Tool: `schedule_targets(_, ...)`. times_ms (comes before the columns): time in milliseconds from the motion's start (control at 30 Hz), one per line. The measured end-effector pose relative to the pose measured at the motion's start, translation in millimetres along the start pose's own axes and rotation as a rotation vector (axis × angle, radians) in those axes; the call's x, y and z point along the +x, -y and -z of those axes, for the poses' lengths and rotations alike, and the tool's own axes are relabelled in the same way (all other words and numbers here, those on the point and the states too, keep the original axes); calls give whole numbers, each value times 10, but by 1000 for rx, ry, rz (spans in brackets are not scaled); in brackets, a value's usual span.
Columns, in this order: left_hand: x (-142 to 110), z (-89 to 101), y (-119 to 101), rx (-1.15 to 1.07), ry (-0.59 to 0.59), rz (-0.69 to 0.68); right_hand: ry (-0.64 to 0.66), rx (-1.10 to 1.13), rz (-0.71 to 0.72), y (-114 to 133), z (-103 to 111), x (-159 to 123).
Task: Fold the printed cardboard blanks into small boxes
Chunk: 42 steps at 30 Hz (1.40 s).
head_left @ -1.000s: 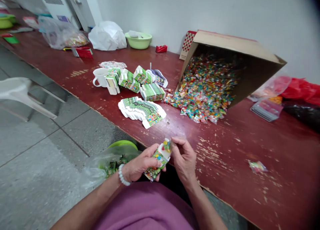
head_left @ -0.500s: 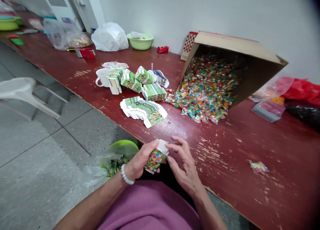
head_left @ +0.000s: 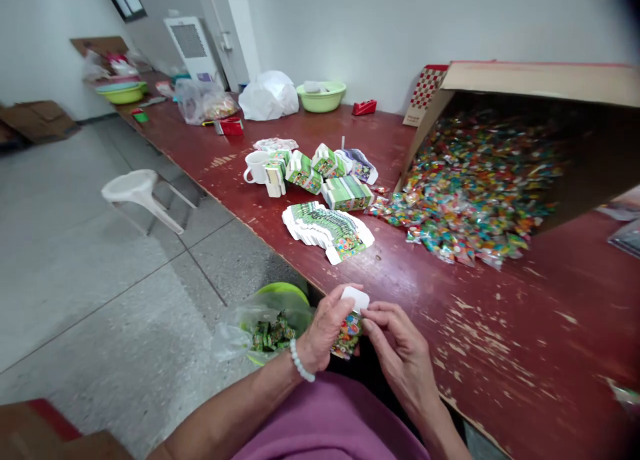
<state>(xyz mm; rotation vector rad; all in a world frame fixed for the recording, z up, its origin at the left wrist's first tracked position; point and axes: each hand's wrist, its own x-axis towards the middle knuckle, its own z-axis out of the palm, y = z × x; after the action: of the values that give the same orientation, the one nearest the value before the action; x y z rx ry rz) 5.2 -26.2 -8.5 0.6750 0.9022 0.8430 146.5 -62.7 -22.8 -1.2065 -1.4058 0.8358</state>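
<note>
My left hand [head_left: 321, 328], with a pale bead bracelet at the wrist, is wrapped round a small printed carton [head_left: 349, 338] at the table's front edge. The carton's white top flap [head_left: 356, 296] stands up, and the left thumb lies beside it. At the carton's right upper edge, the thumb and forefinger of my right hand [head_left: 401, 345] are pinched together on it. Beyond the hands, a fanned stack of flat green cartons [head_left: 325, 228] lies on the table. Banded carton bundles [head_left: 348, 193] sit behind that stack.
A large cardboard box [head_left: 540, 80] lies on its side, spilling wrapped candies [head_left: 465, 207] onto the red table [head_left: 420, 300]. A white mug [head_left: 257, 168] stands left of the bundles. Below the table edge is a green tub [head_left: 283, 288] lined with a clear bag. A white stool [head_left: 135, 183] stands left.
The view has swung left, so the scene sits further right. The right fingers, spread apart before, have closed in on the carton's upper edge. The left hand keeps its hold.
</note>
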Motion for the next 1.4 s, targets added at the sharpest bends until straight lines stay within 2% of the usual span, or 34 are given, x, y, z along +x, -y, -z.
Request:
schedule_targets(67, -6, -1, 22, 14, 26, 7, 26, 86, -100, -15, 15, 46)
schedule_targets(167, -18, 9, 10, 69, 38, 9, 11, 333, -298, -58, 4, 104)
schedule_targets(233, -26, 19, -20, 96, 29, 23, 30, 406, -371, -79, 0, 126)
schedule_targets(300, -26, 32, -50, 92, 32, 69, 88, 333, -340, -82, 15, 134)
schedule_targets(400, -7, 58, -71, 39, 42, 159, 133, 123, -150, -53, 54, 138)
schedule_targets(467, 11, 75, -65, 18, 38, 190, 154, 63, -81, -26, 67, 143)
schedule_targets(500, 18, 80, -59, 17, 37, 196, 172, 73, -96, -16, 65, 145)
schedule_targets(633, 19, 71, -40, 2, 47, 169, 192, 233, -302, -12, 19, 153)
schedule_targets(800, 19, 60, -36, -15, 66, 173, 165, 241, -343, -33, -16, 187)
schedule_targets(967, 59, 117, -20, 66, 142, 177, 151, 461, -465, 13, -43, 263)
schedule_targets(1033, 61, 131, -37, 111, 148, 171, 142, 485, -491, 24, -55, 271)
schedule_targets(1100, 58, 140, -62, 155, 134, 167, 130, 435, -468, 20, -60, 251)
schedule_targets(1167, 63, 155, -77, 144, 135, 180, 133, 312, -385, 3, -59, 208)
schedule_targets(1300, 117, 227, -50, -81, 182, 237, 176, 55, -97, -60, -93, 87)
schedule_targets(1400, 158, 296, -40, -169, 117, 188, 178, -168, 109, -111, -197, 29)
